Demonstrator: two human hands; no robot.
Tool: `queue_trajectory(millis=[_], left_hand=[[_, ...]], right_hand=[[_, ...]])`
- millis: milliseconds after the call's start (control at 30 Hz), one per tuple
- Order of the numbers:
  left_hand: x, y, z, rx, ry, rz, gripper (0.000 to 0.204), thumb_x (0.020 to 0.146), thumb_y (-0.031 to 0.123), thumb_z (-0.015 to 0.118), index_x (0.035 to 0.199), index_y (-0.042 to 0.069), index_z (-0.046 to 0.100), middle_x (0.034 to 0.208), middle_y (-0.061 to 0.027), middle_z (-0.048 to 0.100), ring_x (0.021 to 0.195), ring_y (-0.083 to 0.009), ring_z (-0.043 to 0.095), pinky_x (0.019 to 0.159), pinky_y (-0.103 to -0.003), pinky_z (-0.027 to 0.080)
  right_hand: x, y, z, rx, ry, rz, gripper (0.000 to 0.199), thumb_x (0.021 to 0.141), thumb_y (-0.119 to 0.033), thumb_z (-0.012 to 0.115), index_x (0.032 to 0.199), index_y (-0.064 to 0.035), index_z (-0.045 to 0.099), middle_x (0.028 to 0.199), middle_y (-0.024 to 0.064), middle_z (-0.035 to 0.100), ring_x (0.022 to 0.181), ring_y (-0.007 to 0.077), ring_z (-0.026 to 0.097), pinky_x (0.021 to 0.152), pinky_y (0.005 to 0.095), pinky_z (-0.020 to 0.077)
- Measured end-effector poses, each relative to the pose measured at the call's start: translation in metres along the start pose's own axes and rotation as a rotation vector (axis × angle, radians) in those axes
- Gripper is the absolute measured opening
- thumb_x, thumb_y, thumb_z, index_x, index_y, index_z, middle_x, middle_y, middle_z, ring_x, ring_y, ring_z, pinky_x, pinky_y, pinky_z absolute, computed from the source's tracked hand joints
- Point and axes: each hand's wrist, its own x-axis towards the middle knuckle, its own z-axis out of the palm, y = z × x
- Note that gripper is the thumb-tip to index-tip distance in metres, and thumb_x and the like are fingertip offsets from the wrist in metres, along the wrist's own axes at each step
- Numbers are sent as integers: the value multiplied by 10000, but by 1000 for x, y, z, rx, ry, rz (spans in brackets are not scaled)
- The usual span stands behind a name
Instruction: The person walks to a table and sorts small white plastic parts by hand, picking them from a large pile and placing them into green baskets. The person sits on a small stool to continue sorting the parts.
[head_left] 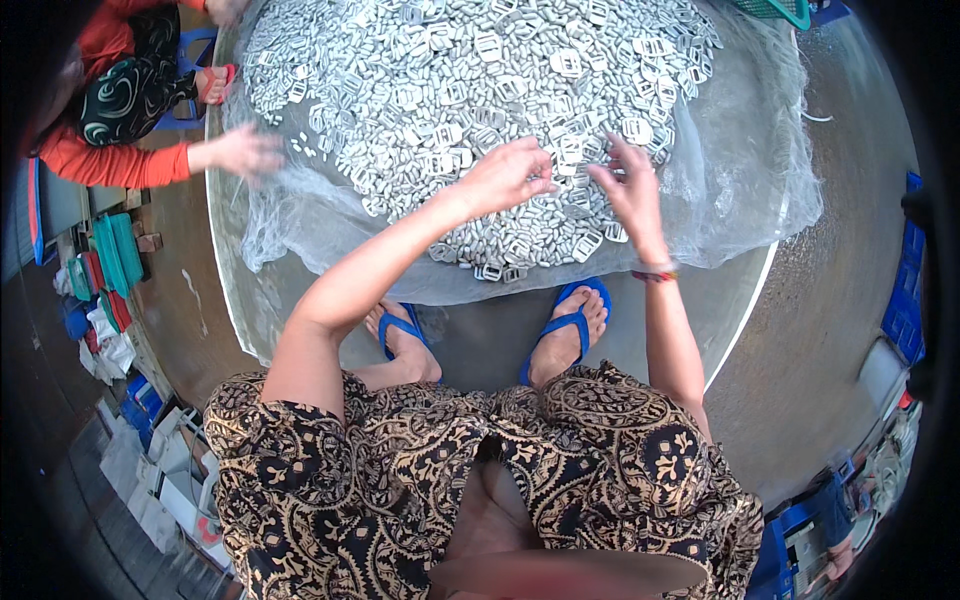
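1. Two bare hands work over a broad pile of small grey pieces (420, 120), which fills the upper middle of the frame on a translucent sheet (735, 190).
2. The left hand (508, 178), right of the frame's upper centre, is half curled, fingers bent toward the thumb over the pile; whether anything is pinched there cannot be told.
3. Its forearm slants up and rightward from a bent elbow at centre left, the back of the hand upward.
4. The right hand (630, 190), farther right, is loosely spread, thumb and fingers apart, with nothing visibly gripped; contact with the pieces is unclear.
5. Its forearm rises steeply from the lower right, a reddish band (654, 275) round the wrist.
6. Pale slotted buckles (587, 244) lie among the pieces, some near both hands.
7. At upper left, a co-worker's blurred hand (246, 153) hovers by the pile's edge.
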Motion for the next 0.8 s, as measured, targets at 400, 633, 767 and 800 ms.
queue_trajectory(millis=[400,633,767,800], left_hand=[[37,-11,-13,-397,322,88,284,787,153,658,1005,5,553,902,-164,586,768,-297,635,468,-316,479],[29,-21,13,465,138,-69,110,790,70,565,889,34,532,891,-209,561,729,-405,626,620,-489,523],[21,-19,-23,219,223,-23,109,815,125,603,864,44,551,879,-143,566,721,-306,637,605,-409,527],[19,-16,-32,58,205,-32,119,820,138,611,856,40,554,882,-121,566,737,-276,636,602,-379,528]], right_hand=[[6,2,-13,485,-115,295,325,925,-285,544,914,21,653,733,35,640,590,62,554,508,213,436],[-10,13,-24,971,-129,402,339,936,-186,494,1180,45,543,833,158,662,660,176,651,563,255,522],[-11,15,-44,1235,-92,442,268,935,-210,489,1036,29,557,875,194,653,722,219,670,558,281,549],[-10,16,-47,1268,-142,391,220,910,-228,541,941,-13,570,894,177,647,717,225,659,498,270,521]])
